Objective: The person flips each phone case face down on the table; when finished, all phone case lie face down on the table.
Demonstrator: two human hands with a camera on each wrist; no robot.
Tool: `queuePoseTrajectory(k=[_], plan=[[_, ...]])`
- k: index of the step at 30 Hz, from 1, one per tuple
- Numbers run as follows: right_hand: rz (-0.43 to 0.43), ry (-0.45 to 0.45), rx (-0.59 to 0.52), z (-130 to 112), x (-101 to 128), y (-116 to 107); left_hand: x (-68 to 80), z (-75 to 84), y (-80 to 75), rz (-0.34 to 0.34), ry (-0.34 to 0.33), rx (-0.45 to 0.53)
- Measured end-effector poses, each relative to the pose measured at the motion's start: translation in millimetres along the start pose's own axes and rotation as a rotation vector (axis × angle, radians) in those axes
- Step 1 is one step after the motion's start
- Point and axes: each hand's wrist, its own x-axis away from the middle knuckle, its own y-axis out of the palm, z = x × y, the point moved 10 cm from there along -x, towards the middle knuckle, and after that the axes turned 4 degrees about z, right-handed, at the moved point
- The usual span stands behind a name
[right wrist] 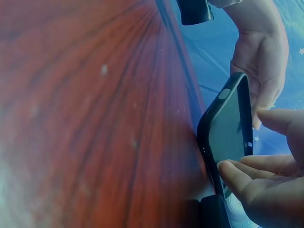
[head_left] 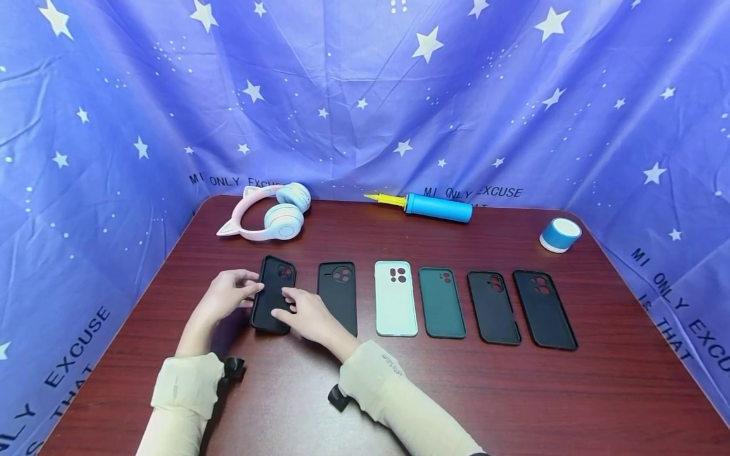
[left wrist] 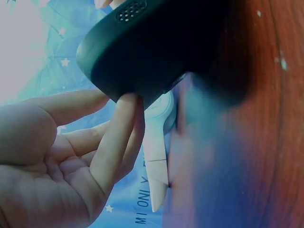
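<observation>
- The black phone case sits at the left end of a row of six cases, in the lower left part of the head view, on the dark red table. It is partly lifted: the right wrist view shows it tilted up on one long edge, not lying flat.
- The left hand holds the case at its left edge. In the left wrist view the fingers are only gently bent and support the underside of the case; the thumb seems to lie on the top side.
- The right hand touches the case from the right, with nearly straight fingers laid on its face and lower edge. In the right wrist view the fingers rest on the inner surface; I cannot tell if the thumb truly pinches.
- To do this step well, I judge that both hands should keep light, even pressure on opposite long edges, because a soft case twists easily.
- The second black case lies just beside the right hand, partly under it. The wrist should stay high, so this neighbour is not pushed out of line.
- The pink headphones lie well apart toward the top of the frame and are no obstacle.
- It is better to lift straight up than to drag.
</observation>
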Motion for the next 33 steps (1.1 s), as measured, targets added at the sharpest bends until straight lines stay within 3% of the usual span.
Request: queuePoseTrajectory(k=[15,19,27,33], plan=[[0.012,0.087,-0.071,4.1,0.5,-0.9,0.8,14.8,3.5,-0.032,0.079,0.146],[0.029,0.085,-0.114,5.1,-0.3,-1.1,0.1,15.9,9.0,-0.070,0.097,0.186],[0.051,0.103,-0.362,8.1,0.9,-3.9,-0.9,10.4,21.9,-0.153,0.079,0.223],[0.043,0.101,-0.524,10.9,2.4,-6.6,-3.4,1.7,30.1,-0.192,0.044,0.184]])
